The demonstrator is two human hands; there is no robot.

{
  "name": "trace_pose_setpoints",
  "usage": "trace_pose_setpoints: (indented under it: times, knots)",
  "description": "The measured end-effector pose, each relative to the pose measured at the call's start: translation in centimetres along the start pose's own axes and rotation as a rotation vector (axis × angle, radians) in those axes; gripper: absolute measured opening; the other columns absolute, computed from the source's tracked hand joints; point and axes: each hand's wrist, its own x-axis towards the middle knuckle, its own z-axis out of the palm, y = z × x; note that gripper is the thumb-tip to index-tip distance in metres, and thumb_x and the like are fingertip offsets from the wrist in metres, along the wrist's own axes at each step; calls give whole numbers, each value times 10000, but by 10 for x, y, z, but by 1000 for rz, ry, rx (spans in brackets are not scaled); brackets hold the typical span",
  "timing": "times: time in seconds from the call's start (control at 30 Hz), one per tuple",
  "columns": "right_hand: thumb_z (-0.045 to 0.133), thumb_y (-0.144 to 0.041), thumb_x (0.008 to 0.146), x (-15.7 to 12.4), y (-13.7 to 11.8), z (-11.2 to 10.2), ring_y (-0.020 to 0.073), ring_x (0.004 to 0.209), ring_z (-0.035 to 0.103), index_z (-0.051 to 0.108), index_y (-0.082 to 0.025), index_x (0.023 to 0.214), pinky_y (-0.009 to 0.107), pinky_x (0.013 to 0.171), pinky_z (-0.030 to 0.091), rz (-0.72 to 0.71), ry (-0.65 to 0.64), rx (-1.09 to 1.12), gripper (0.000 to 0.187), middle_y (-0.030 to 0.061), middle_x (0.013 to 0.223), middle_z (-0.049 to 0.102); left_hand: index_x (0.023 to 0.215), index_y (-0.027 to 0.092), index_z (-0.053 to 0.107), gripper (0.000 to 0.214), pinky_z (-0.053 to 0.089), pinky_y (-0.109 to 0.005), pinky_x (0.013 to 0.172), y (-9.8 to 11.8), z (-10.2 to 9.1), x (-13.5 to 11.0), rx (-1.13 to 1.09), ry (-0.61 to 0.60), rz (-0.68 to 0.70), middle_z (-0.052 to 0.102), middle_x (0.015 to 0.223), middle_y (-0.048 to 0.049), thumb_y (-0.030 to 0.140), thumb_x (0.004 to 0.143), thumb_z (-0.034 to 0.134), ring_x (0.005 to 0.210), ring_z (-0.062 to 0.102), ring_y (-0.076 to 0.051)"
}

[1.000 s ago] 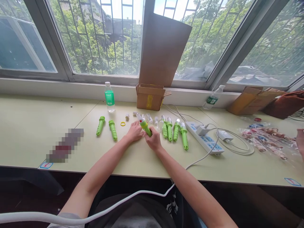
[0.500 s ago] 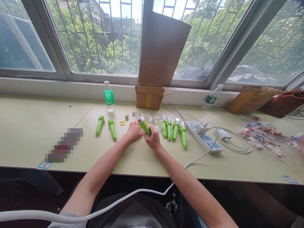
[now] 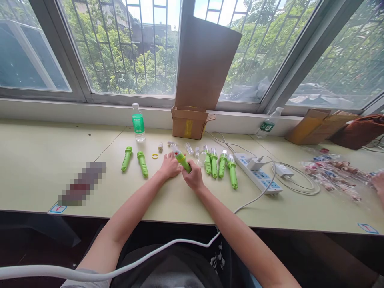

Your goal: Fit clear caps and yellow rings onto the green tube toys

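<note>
My right hand (image 3: 193,176) is closed around the lower part of a green flashlight-like stick (image 3: 181,159). Its clear tip points up and to the left, and a red spot shows near the tip. Just left of it, my left hand (image 3: 170,166) rests low on the table, fingers forward and apart from the stick's grip; its fingertips are partly hidden. Beyond the hands lie small clear caps (image 3: 189,149) and a small metallic-looking part (image 3: 161,147). A yellow ring (image 3: 155,156) lies left of my left hand, near two green handles without clear tops (image 3: 142,164).
Several green sticks with clear tops (image 3: 222,163) lie right of my hands, beside a power strip (image 3: 258,174) with cables. A water bottle (image 3: 138,123) and a cardboard box (image 3: 189,123) stand behind. Bagged small items (image 3: 336,172) and another person's hand (image 3: 378,185) are far right.
The held stick and both my hands stay nearly in place. At the right edge, more of the other person's hand shows by the bagged items.
</note>
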Motion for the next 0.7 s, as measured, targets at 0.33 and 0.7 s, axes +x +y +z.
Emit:
trace_pose_setpoints:
  times: [0.33,0.7]
  knots:
    - [533,-319,785,-1,0,-1,129,554,407,441,-213,745,248,546,319,-13,0,2,146,-32,607,466,1114,184,624,341,312,-521,1009,-3,7,1,68,60,11,546,1261,-157,339,873,441,1184,461,-329]
    - [534,-330,789,0,1,0,132,535,401,464,-215,762,256,559,341,3,3,-31,137,-36,584,456,938,154,644,257,450,-371,842,-21,-14,-4,44,355,1,604,1094,-134,107,880,397,909,609,-232]
